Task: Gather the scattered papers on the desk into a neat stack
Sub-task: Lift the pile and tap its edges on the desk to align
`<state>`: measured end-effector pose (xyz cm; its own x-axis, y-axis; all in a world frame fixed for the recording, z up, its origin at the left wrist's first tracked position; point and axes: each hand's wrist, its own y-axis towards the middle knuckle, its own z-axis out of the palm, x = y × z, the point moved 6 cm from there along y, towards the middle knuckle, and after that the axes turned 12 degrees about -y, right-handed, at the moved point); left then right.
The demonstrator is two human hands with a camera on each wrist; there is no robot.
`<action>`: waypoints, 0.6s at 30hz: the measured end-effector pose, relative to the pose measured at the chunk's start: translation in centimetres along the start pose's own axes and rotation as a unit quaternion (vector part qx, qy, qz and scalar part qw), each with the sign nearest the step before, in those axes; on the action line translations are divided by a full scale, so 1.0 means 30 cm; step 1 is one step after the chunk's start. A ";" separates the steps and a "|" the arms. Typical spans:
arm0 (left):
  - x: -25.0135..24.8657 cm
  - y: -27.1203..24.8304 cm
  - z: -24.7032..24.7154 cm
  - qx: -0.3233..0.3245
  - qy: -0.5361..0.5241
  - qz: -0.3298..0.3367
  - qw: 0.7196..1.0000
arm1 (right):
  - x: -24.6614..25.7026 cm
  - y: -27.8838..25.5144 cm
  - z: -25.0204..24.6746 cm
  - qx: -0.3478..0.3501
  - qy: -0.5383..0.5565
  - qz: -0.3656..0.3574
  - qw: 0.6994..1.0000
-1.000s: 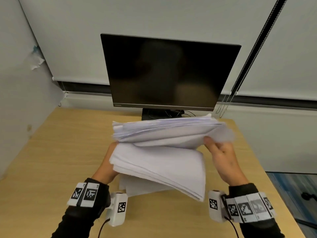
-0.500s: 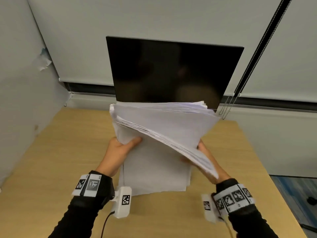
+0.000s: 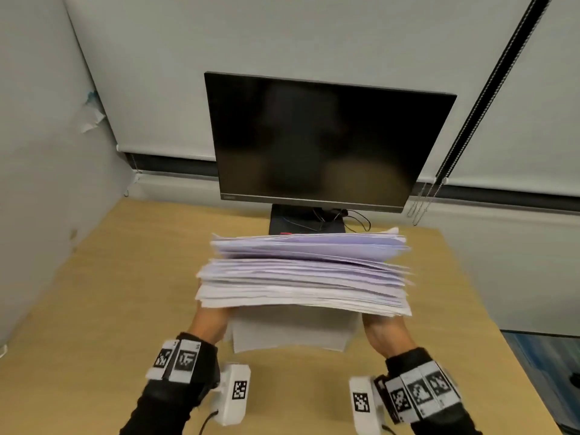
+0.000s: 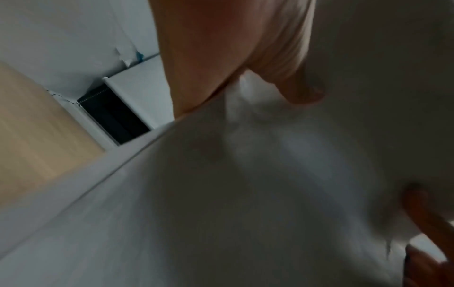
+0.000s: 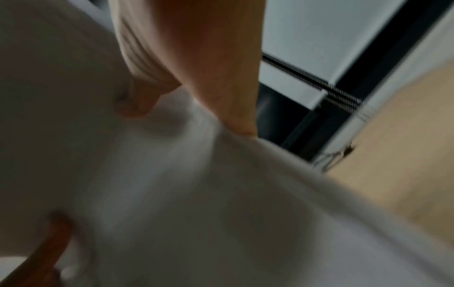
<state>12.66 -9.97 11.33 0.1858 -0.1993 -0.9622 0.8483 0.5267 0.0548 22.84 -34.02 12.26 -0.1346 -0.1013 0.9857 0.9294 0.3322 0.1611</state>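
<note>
A thick stack of white papers [image 3: 303, 271] stands on edge over the wooden desk [image 3: 110, 293], its uneven top edges facing me. My left hand [image 3: 211, 320] grips its left side and my right hand [image 3: 380, 329] grips its right side; the stack hides the fingers in the head view. In the left wrist view the thumb [image 4: 303, 91] presses on the paper face [image 4: 245, 194]. In the right wrist view the thumb [image 5: 140, 101] presses on the sheet [image 5: 196, 194] too. Whether the stack's bottom edge touches the desk is hidden.
A dark monitor [image 3: 326, 142] on a black stand [image 3: 306, 221] with cables sits just behind the stack. Grey partition walls close the left and back sides. The desk's right edge [image 3: 489, 309] drops to the floor. Bare desk surface lies left and right of the hands.
The stack was bent and splayed between my hands, then raised before the monitor. Now it has come down and stands squared on edge, with a hand gripping each side.
</note>
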 end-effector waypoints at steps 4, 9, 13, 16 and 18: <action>-0.146 0.035 0.054 0.003 -0.040 0.085 0.996 | 0.115 0.037 0.038 -0.023 0.020 -0.041 0.999; -0.214 0.046 0.075 0.011 -0.016 0.114 0.993 | 0.159 0.051 0.019 -0.025 0.017 -0.047 0.998; -0.122 0.009 0.059 -0.022 0.018 0.089 0.996 | 0.090 0.006 0.026 -0.058 -0.054 -0.015 0.997; -0.155 -0.002 0.086 -0.044 -0.011 0.097 0.994 | 0.128 0.013 0.035 -0.091 -0.038 -0.014 0.995; -0.208 -0.009 0.112 -0.047 -0.041 0.125 0.990 | 0.197 0.017 0.052 -0.107 -0.041 -0.045 0.992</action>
<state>12.94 -11.65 18.22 0.4266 -0.1173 -0.8968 0.7222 0.6411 0.2597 21.97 -33.00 18.24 -0.2400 -0.0429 0.9698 0.9628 0.1170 0.2434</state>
